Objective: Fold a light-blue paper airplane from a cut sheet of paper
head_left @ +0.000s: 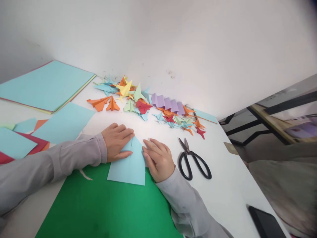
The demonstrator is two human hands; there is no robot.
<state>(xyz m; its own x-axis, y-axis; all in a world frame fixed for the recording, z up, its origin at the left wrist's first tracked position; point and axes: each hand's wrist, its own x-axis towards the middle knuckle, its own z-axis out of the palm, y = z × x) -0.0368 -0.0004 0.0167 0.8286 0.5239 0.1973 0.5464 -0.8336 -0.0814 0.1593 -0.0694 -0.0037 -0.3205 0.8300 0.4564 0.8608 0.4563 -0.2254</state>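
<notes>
A light blue sheet of paper (pixel 128 169) with its top corners folded in to a point lies partly on a green sheet (pixel 109 205) and partly on the white table. My left hand (pixel 117 142) rests flat on the folded paper's upper left side, thumb apart from the fingers. At the opposite edge, my right hand (pixel 159 158) lies with its fingers stretched toward the paper, the fingertips touching or very near its slanted side. Black-handled scissors (pixel 189 158) lie to the right of my right hand, blades partly apart.
Folded paper planes (pixel 125 88) in several colours are heaped along the wall, beside a pleated purple paper (pixel 167 103). Large coloured sheets (pixel 47 84) are stacked at the back left. Loose blue paper (pixel 66 122) lies near my left sleeve. A black phone (pixel 266 223) sits at the right edge.
</notes>
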